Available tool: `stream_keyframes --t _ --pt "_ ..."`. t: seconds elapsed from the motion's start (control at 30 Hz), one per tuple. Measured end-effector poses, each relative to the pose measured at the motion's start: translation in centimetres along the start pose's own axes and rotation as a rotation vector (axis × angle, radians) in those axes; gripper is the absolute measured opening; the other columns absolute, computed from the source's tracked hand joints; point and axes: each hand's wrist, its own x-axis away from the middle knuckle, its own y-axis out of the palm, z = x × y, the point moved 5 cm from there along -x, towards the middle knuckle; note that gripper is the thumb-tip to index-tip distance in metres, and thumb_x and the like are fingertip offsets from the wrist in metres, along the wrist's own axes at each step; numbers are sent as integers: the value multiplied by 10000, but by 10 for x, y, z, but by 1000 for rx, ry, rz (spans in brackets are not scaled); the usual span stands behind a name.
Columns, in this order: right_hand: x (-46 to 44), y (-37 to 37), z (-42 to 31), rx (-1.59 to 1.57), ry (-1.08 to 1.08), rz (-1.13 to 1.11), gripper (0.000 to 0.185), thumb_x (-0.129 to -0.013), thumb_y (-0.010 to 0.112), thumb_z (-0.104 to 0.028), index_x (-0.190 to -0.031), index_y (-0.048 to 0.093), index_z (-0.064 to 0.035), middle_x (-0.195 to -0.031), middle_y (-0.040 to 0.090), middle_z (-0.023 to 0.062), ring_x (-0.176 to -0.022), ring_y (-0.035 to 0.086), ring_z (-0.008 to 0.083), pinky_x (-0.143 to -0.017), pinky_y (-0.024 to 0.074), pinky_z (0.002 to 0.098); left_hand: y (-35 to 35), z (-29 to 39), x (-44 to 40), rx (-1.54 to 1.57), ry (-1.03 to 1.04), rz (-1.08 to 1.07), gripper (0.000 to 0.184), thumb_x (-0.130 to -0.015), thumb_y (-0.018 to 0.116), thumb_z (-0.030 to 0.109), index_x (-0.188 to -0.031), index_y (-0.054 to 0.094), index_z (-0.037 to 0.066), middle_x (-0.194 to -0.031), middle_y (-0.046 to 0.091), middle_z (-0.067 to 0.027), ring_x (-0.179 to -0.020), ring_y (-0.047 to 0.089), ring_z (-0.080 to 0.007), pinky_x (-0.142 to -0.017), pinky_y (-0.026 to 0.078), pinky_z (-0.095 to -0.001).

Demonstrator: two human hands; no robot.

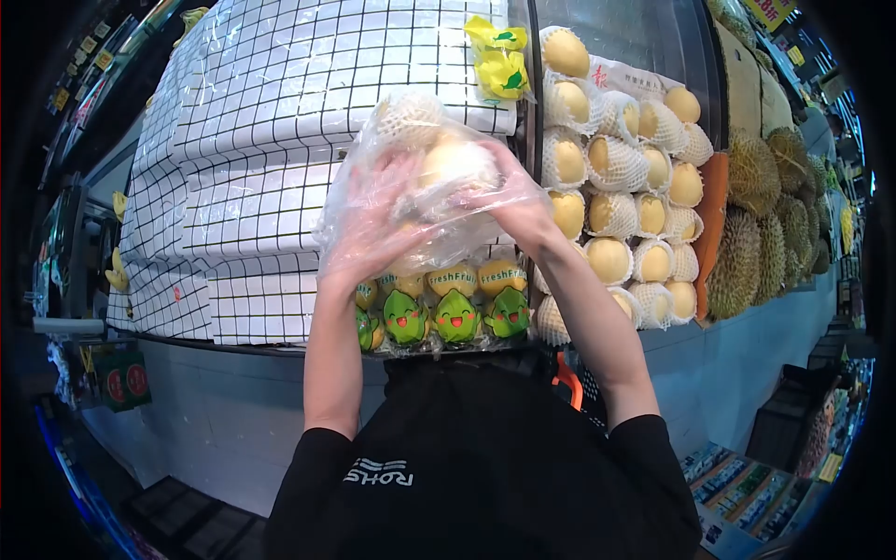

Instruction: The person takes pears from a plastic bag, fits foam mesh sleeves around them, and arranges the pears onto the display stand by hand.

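Observation:
A clear plastic bag (pixel 347 217) is bunched between my hands above the front of the display. Inside or behind its film is a pale yellow round fruit (pixel 450 161), partly in a white foam net. Another white foam net (pixel 411 117) shows at the bag's far end. My left hand (pixel 381 191) is covered by the film, its fingers curled around the bag's left side. At the right, my right hand (pixel 511 198) curls around the fruit, with film over its fingers. Glare and creases hide some fingertips.
Foam-netted yellow fruits (pixel 611 261) fill the section at right, beside durians (pixel 737 261). Packs with green cartoon leaves (pixel 455 315) lie below my hands. A white checked cloth (pixel 252 205) covers the left side. A yellow package (pixel 500 70) lies at the back.

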Motion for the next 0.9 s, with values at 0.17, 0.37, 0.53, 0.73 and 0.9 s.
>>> stream_keyframes --t 0.17,0.37,0.53,0.73,0.9 --pt "-2 -1 6 -156 -7 -2 866 -718 850 -120 -1414 351 5 -1284 532 121 -1185 527 193 -1014 452 323 -2 7 -5 -51 -21 26 808 -700 801 457 -1348 546 46 -1369 548 -169 -1359 423 -321 -1148 243 -511" --pt "4 -1 -11 -124 -201 54 820 -732 826 -100 -1415 385 3 -1290 543 112 -1183 532 191 -1025 437 318 -2 10 -13 -81 -59 45 833 -627 840 525 -1269 609 48 -1310 598 -146 -1302 484 -309 -1142 261 -509" --pt "-9 0 -4 -190 -160 120 733 -776 801 -176 -1368 418 25 -1250 556 129 -1157 548 198 -989 460 320 -1 13 -13 18 -58 83 932 -602 854 534 -1328 546 36 -1325 587 -132 -1288 492 -305 -1161 217 -536" --pt "-13 1 0 -98 -205 130 598 -826 768 -236 -1305 493 -7 -1182 608 125 -1096 585 187 -951 474 321 4 15 -16 -40 -83 132 1045 -586 865 528 -1397 450 17 -1356 552 -156 -1278 499 -315 -1149 212 -565" --pt "-10 7 -15 -82 -165 109 587 -866 737 -316 -1314 487 -30 -1183 610 135 -1087 591 193 -937 481 332 2 25 -22 -59 -25 199 1044 -571 883 495 -1383 435 14 -1326 553 -162 -1224 526 -341 -1135 232 -581"
